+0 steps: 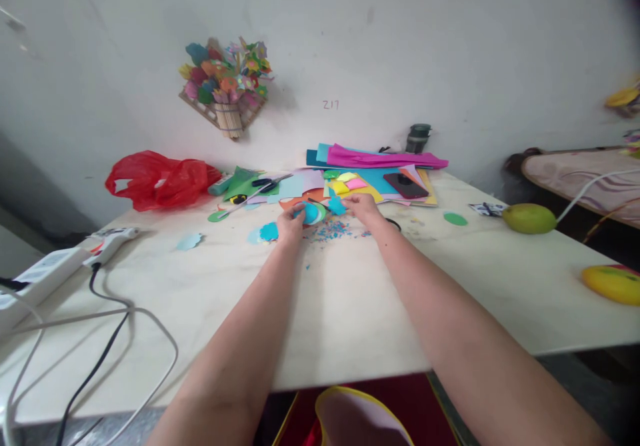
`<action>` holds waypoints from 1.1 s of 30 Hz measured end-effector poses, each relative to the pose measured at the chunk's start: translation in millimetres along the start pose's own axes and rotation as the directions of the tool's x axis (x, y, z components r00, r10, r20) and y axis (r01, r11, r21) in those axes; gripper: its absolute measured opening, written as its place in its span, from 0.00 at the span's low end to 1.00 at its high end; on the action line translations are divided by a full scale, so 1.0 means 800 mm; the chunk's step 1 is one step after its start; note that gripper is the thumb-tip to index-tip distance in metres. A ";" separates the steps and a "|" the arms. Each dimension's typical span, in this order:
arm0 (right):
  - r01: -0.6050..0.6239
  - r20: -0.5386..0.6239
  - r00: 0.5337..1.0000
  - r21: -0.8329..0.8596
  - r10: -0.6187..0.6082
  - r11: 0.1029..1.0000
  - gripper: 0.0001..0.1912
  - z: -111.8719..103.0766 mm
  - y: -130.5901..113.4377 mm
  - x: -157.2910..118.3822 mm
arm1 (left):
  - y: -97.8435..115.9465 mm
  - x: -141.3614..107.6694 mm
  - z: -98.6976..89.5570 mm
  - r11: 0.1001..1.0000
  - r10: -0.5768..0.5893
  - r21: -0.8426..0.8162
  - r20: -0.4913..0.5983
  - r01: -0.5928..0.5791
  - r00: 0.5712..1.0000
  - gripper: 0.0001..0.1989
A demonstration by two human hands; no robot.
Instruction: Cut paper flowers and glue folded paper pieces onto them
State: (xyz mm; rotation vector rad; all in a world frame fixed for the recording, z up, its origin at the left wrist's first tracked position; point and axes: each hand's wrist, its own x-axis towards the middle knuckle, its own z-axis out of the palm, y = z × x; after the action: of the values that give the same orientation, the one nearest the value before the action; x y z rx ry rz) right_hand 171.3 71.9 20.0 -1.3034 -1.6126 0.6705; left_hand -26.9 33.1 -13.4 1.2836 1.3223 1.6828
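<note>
In the head view, the left hand has its thumb and fingers closed on the left edge of a stack of round paper pieces, the discs, blue on top with pale and green rims showing at the right. The right hand pinches a small blue cutout between thumb and fingertips, just right of the discs. Both are held over the near side of the coloured paper on the table, in the middle.

Below and between the hands lie scattered blue and pink scraps. A blue scalloped piece lies just left of the left hand, and a pale blue piece farther left. A black ring is partly hidden by the right wrist.

Beyond the hands are scissors, coloured sheets and a phone lying on them. A green disc lies well to the right, near a green mango. A red bag sits at the far left.
</note>
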 end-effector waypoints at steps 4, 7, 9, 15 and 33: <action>-0.105 0.015 0.994 0.346 0.107 0.932 0.06 -0.002 -0.007 -0.004 | -0.003 0.001 0.001 1.000 -0.020 -0.009 -0.023 0.020 1.000 0.15; -0.112 0.051 0.994 0.459 0.100 0.881 0.05 -0.003 -0.018 -0.010 | -0.004 0.001 0.002 1.000 0.016 0.020 -0.028 -0.015 0.999 0.14; -0.118 0.068 0.993 0.508 0.097 0.853 0.06 -0.003 -0.024 -0.013 | -0.003 0.001 0.003 0.999 0.034 0.038 -0.024 -0.033 0.999 0.14; -0.159 0.129 0.986 0.557 0.105 0.815 0.07 -0.001 -0.033 -0.019 | 0.003 -0.003 0.002 1.000 0.021 -0.004 0.078 -0.021 0.997 0.16; -0.101 0.166 0.986 0.581 0.004 0.808 0.07 0.005 -0.046 -0.027 | 0.030 -0.020 0.001 0.994 -0.104 -0.010 0.242 0.110 0.965 0.24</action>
State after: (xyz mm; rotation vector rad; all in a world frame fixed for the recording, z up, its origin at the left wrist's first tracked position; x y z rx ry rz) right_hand 151.6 40.9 42.8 -0.8453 -1.3267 1.2237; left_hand -19.4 12.1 4.3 1.3319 1.2012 1.4138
